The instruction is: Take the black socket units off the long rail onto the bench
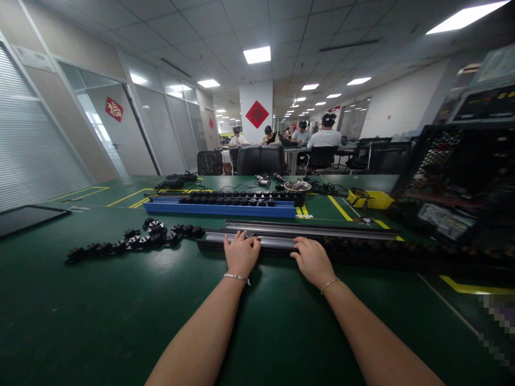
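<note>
A long metal rail (pixel 277 243) with a grey inner face lies across the table in front of me. My left hand (pixel 242 255) bends over its left part, fingers and thumb closed around a small black part (pixel 250 234) that the fingers partly hide. Further right, my right hand (pixel 314 261) grips the rail's edge with curled fingers and thumb. A chain of small black parts (pixel 140 241) trails off to the left of the rail. On the right, a long row of dark parts (pixel 374 252) continues from near my right hand.
Just behind lies a second rail (pixel 322 230). Beyond it stand a blue rail (pixel 221 208) with black parts, a metal dish (pixel 298 186) and a yellow bin (pixel 370 199). An open computer case (pixel 450 177) rises on the right; a dark tray (pixel 30 220) lies left. People sit further back.
</note>
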Demonstrator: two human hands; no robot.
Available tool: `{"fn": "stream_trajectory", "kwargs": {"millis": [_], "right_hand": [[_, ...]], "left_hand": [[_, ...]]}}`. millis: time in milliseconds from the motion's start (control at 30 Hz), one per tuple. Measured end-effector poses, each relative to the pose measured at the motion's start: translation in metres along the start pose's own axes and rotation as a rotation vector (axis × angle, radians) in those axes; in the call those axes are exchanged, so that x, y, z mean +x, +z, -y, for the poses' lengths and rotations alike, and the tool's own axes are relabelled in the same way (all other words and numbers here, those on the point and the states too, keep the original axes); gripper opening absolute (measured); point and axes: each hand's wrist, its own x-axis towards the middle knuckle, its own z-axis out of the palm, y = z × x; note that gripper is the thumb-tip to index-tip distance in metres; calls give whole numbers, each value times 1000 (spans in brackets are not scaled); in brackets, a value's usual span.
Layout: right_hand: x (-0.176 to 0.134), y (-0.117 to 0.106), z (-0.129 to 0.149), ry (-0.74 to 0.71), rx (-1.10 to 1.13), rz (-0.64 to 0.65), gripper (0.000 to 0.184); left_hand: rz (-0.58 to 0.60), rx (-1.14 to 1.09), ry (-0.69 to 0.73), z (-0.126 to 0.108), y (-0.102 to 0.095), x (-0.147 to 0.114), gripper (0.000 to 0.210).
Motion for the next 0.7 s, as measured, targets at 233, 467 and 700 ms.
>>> {"fn": "stream_trajectory", "kwargs": {"millis": [233, 467, 700], "right_hand": [[0, -1, 0, 6, -9, 9, 10], [0, 0, 0, 6, -19, 23, 11], [0, 1, -1, 9, -35, 26, 12]], "left_hand": [[2, -10, -10, 1, 0, 1, 31], [8, -19, -43, 3, -1, 3, 31], [6, -32, -52, 2, -2, 2, 30]]}}
